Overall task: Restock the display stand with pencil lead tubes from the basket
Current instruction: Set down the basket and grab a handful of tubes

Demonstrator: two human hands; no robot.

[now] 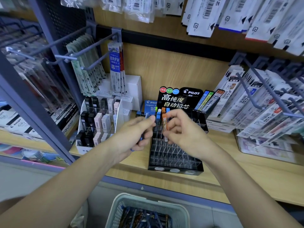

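Basket [148, 200] of pencil lead tubes [144, 216] low in front, well apart from display stand [174, 155] on shelf [246, 170]; over stand, left hand [136, 134] curled round blue tubes [146, 116], right hand [182, 129] pinching upright orange tube [164, 122].

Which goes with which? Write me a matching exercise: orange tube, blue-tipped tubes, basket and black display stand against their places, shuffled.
Things
1. orange plastic pencil lead tube
2. blue-tipped clear pencil lead tubes
3. pale perforated plastic basket
4. black display stand with clear slots

Places
A. on the wooden shelf, beneath both hands
B. pinched in the fingers of the right hand
C. below the shelf, at the view's bottom edge
D. gripped in the left hand

Pairs: 1-B, 2-D, 3-C, 4-A
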